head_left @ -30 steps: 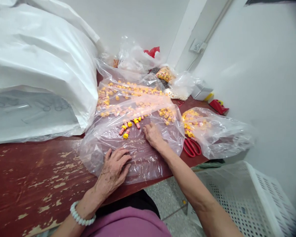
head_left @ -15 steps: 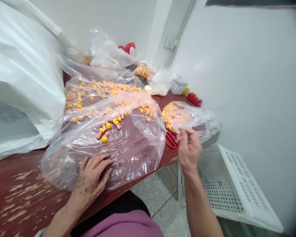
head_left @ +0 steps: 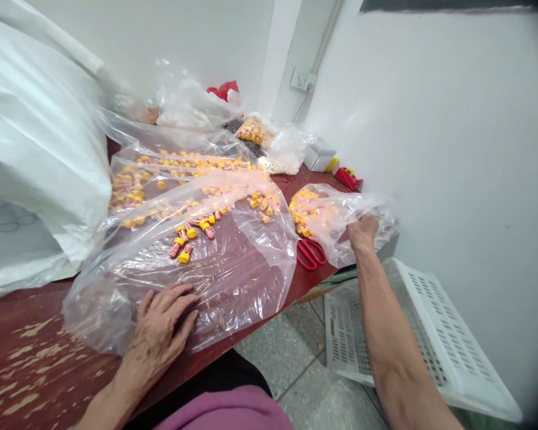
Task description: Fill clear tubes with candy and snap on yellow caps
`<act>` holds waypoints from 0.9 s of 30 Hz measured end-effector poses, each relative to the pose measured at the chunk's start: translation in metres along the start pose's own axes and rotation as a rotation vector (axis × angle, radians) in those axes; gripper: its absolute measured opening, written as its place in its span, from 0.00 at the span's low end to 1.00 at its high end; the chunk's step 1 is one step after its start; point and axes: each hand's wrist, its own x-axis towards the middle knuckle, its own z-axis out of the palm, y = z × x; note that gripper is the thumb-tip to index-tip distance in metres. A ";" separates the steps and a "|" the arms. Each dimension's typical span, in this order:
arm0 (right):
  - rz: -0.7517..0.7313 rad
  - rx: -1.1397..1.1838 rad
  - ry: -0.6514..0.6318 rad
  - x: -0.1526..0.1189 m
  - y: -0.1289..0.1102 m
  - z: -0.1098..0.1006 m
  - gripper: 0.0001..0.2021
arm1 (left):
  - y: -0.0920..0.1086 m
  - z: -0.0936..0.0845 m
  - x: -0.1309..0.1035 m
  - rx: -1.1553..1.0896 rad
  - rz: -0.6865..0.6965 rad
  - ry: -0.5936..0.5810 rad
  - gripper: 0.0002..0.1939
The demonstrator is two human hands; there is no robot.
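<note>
My left hand lies flat with its fingers spread on the near part of a large clear plastic bag. Just beyond its fingertips sit a few small pieces with yellow caps and red-and-white speckled bodies. Many more such pieces fill the back of that bag. Farther right, my right hand reaches to the mouth of a smaller clear bag, which holds similar yellow-capped pieces at its left end. The fingers of that hand are hidden, so what they hold does not show. Red-handled scissors lie between the two bags.
A white perforated crate stands below the table's right edge. Large white sacking bulges at the left. Toward the back are a bag of colourful bits, a white box and a red tape dispenser.
My right hand has moved right and away from me, from near the scissors to the smaller bag's mouth. Earlier its fingers were pinched on something small with yellow. My left hand stays put.
</note>
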 end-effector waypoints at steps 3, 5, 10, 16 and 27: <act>0.026 -0.043 0.009 -0.014 0.004 -0.006 0.07 | 0.003 -0.004 0.002 -0.064 -0.061 -0.018 0.11; -0.071 -0.075 0.025 -0.032 0.008 -0.014 0.08 | 0.007 -0.012 0.005 -0.169 -0.132 -0.044 0.11; -0.388 0.008 0.253 -0.096 -0.012 -0.038 0.13 | 0.019 -0.042 0.026 -0.797 -0.562 -0.067 0.25; -0.744 0.342 -0.137 -0.154 -0.100 0.001 0.12 | 0.005 -0.078 0.090 -1.796 -0.870 0.153 0.23; -0.805 0.291 -0.719 -0.151 -0.250 0.201 0.18 | -0.025 -0.111 0.159 -1.721 -0.688 0.390 0.18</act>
